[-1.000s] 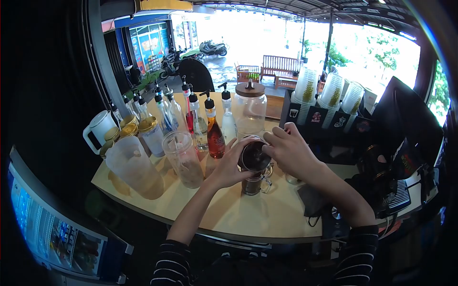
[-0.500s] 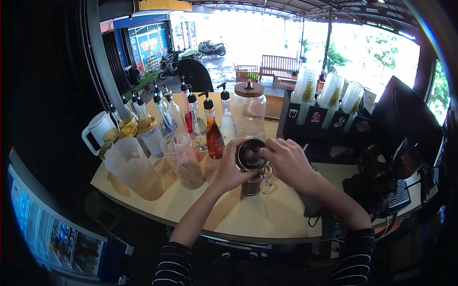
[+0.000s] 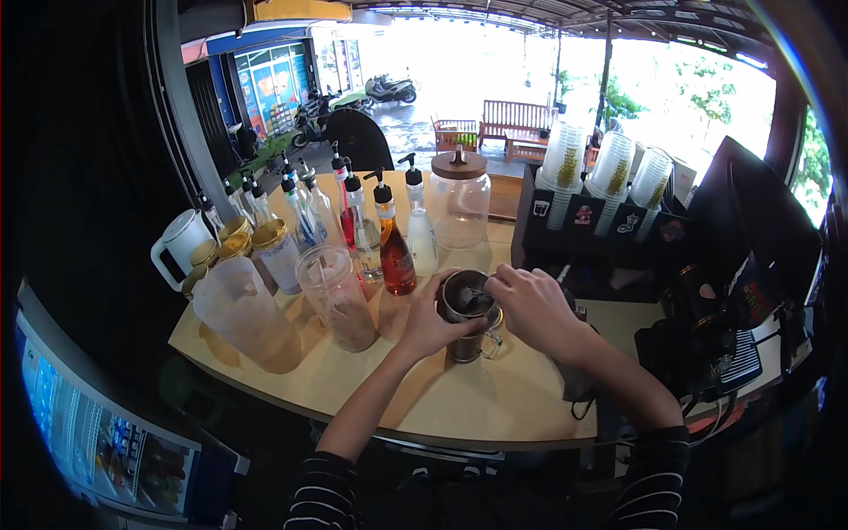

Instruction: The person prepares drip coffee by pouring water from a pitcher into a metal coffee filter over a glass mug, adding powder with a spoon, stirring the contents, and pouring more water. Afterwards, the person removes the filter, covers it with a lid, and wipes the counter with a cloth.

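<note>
My left hand [image 3: 430, 322] is closed around a metal cup [image 3: 453, 311], its open mouth tipped up toward me. Pale, shiny lumps that look like ice show inside. My right hand [image 3: 534, 307] is pinched at the cup's right rim on a thin spoon, which reaches inside; its bowl is hard to make out. Directly under the cup stands a glass mug [image 3: 465, 347] with dark contents and a clear handle on its right. The cup and my left fingers hide the mug's top. An amber pump bottle [image 3: 398, 261] stands just beyond my left hand.
Left on the counter [image 3: 424, 411] stand a frosted pitcher [image 3: 243, 309], a clear lidded container [image 3: 337, 300], gold-lidded jars [image 3: 272, 243] and several pump bottles. A wooden-lidded glass jar [image 3: 461, 208] is behind. Cup stacks [image 3: 609, 168] fill a black holder at right, beside dark equipment.
The metal cup has tilted and sunk slightly, with more of its side showing. My right fingers have shifted from inside the mouth to its right rim.
</note>
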Available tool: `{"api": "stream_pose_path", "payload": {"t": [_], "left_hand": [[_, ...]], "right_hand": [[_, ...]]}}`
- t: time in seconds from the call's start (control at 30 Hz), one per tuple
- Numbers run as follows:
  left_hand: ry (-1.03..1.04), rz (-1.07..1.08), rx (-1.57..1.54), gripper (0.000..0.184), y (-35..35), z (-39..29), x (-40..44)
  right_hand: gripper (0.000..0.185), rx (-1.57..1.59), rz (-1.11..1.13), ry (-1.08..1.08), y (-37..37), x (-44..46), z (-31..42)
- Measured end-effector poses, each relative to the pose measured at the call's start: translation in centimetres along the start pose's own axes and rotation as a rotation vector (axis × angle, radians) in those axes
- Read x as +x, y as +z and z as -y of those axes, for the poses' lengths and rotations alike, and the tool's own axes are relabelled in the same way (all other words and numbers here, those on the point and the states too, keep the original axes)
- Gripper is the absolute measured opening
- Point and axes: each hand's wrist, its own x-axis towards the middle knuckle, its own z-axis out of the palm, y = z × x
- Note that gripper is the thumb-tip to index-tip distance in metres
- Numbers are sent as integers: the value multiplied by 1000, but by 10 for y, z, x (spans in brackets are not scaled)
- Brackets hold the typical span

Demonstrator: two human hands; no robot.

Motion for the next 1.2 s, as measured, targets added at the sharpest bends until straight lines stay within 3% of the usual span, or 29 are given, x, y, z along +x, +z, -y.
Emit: {"api": "stream_pose_path", "payload": {"t": [0.17,0.23,0.27,0.33,0.37,0.43,0.47,0.53,0.57,0.63,0.77,0.9,1.13,1.2], "left_hand": [[14,22,45,87,-5,1,-2],[234,-43,213,83,-8,3,-2],[235,-42,213,83,-11,4,-2],[283,-144,261,64,-18,-11,0],[280,-142,259,64,-20,-19,2],[117,62,221,44,-23,-34,5],[112,63,217,44,-22,-38,6],[235,83,416,29,-17,-42,9],[232,85,408,29,-16,-39,10],[427,-84,572,25,-11,-34,11],[510,-97,649,19,-11,-37,10],[574,-147,679,11,-12,-36,10],[543,-182,664,10,-25,-37,9],[526,-221,618,9,-27,-38,8]], "right_hand": [[14,57,5,30,4,5,2],[14,86,28,65,0,8,2],[13,115,53,100,-3,10,2],[14,212,66,168,-9,14,3],[14,309,80,237,-11,16,3],[15,360,51,227,-9,22,-1],[15,409,17,216,-8,24,-3],[15,529,37,231,-12,28,-3],[16,647,48,245,-15,29,-1],[17,673,45,241,-21,27,1],[22,863,-84,301,-33,6,-7],[24,786,-217,498,-1,-42,-54],[23,444,-377,598,119,-153,-129],[22,715,-157,834,130,-164,-130]]}}
